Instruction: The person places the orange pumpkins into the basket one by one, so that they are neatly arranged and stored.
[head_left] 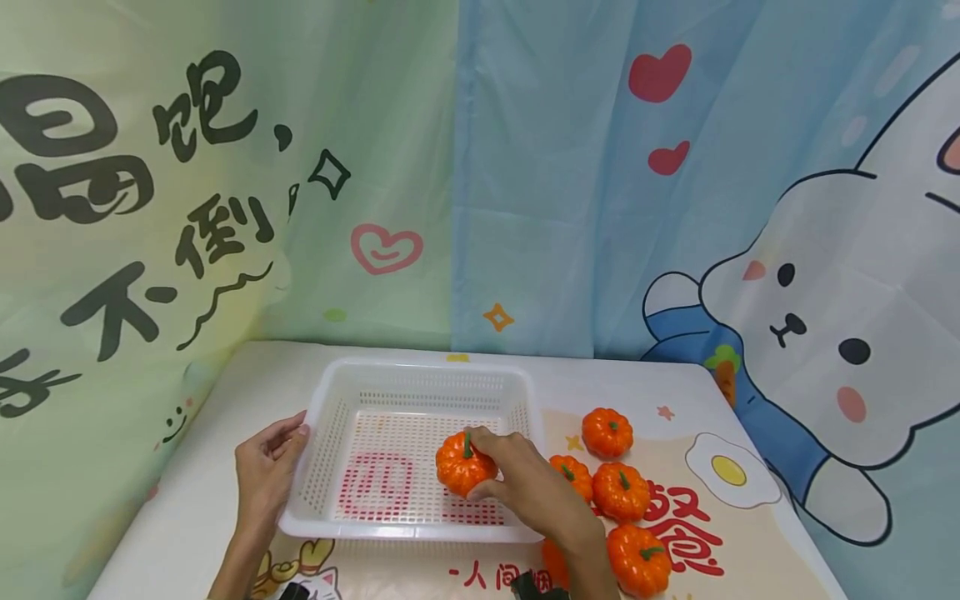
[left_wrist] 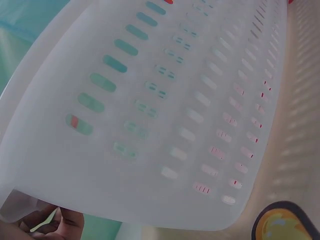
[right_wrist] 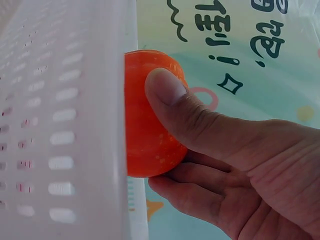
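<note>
Orange toy pumpkin sits in our right hand, low inside a white slotted basket on the desk. Our right grip is grasping the pumpkin: the wrist view shows the thumb pressed on its side and the fingers curled beneath it, with the basket wall just beside it. We cannot tell whether the pumpkin touches the basket floor. Our left hand is at the basket's left rim, thumb on the edge and fingers curled against the outer wall, steadying it. To the right of the basket, on a printed mat, lie more orange pumpkins close together, one a little farther back. A fried egg picture is printed near them. Cartoon curtains hang behind the desk.
</note>
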